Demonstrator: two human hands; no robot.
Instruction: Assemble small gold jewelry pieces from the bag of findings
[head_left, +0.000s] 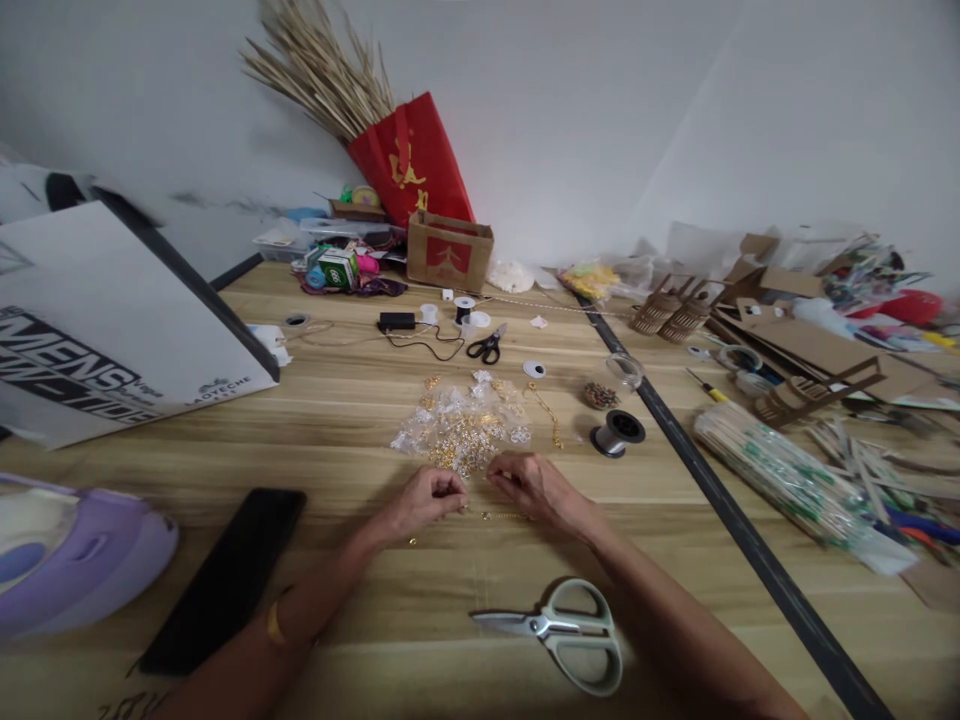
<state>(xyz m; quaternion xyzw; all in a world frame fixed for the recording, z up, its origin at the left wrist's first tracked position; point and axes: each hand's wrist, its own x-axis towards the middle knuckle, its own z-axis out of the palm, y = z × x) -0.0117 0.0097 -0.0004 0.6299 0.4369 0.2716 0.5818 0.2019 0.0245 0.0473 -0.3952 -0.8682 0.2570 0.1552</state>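
My left hand [424, 503] is closed, thumb against fingers, just in front of a pile of small gold and silver beads [466, 445]. Opposite it, my right hand [534, 487] is pinched at the pile's near right edge. Whatever lies between either hand's fingertips is too small to make out. A short gold chain [506, 516] lies partly under my right hand. One tiny gold piece [412, 541] rests near my left wrist. Small clear plastic bags [435, 412] lie behind the beads, and a longer gold chain [544, 412] is to their right. Grey-handled scissors [559, 628] lie nearest me.
At left are a black phone [225, 580], a purple-and-white object [112, 560] and a large white box [127, 330]. Black scissors [487, 345], a wire spool [619, 433] and a bead jar [604, 393] stand beyond. Wrapped sticks [787, 470] and cardboard pieces [810, 340] crowd the right.
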